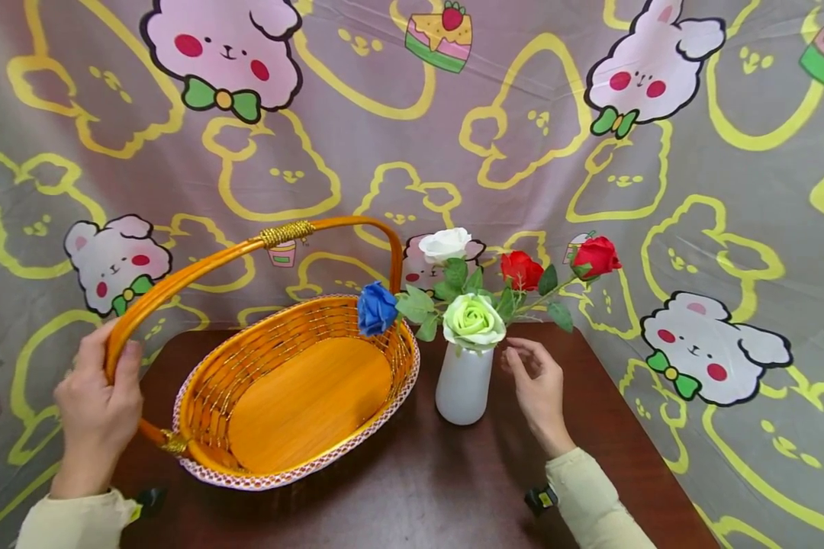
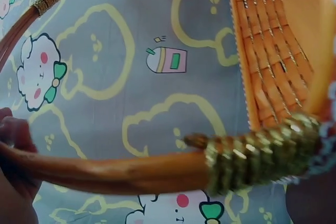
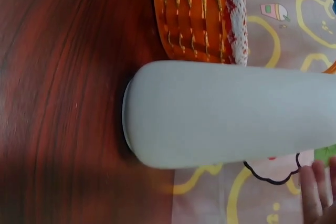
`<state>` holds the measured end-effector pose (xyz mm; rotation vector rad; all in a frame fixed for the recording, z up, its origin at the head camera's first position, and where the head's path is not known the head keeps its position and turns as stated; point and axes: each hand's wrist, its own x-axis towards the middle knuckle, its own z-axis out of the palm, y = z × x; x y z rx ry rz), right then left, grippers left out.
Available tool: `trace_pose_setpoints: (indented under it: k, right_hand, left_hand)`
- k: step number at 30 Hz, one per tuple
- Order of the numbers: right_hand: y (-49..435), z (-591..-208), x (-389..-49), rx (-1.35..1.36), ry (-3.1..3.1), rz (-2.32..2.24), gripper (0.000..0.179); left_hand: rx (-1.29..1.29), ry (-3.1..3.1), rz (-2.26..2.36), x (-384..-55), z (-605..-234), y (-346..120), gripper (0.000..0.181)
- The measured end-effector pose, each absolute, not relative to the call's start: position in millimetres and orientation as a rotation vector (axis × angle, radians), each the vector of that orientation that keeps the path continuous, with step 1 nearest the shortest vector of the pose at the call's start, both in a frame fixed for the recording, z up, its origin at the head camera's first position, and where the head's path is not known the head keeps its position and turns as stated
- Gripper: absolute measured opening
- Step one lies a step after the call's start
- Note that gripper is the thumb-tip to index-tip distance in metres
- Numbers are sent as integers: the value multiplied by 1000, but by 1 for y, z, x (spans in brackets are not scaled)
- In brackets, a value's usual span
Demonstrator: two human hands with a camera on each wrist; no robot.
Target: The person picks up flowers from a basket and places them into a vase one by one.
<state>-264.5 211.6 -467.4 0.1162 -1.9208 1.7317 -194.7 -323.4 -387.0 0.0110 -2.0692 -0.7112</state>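
An orange wicker basket (image 1: 302, 404) with a lace-trimmed rim and nothing in it is at the left. My left hand (image 1: 99, 408) grips its arched handle (image 1: 213, 255) low on the left side; the left wrist view shows the gold binding (image 2: 262, 150) at the handle's foot. Beside the basket stands a white vase (image 1: 463, 385) holding a blue rose (image 1: 377, 309), a white rose (image 1: 446, 245), a light green rose (image 1: 474, 320) and two red roses (image 1: 596, 258). My right hand (image 1: 539, 385), fingers loosely bent and holding nothing, is just right of the vase's upper part.
Everything stands on a dark brown wooden table (image 1: 412, 496). Behind it hangs a cloth (image 1: 384, 137) printed with cartoon rabbits. Leafy stems reach out over the right hand's side, and the basket's right rim lies close to the vase.
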Motion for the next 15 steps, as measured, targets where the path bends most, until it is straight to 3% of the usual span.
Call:
trace_pose_setpoints:
  k: [8,15]
  right_hand:
    - [245,-469,-261,157,-2412,1304,24]
    - [271,-468,-254,313,-2460,937,47]
  left_hand:
    - [-200,-1765,-445,-195,-389,-307,72]
    - [-499,-1586,-145,-196,-390,-277,59]
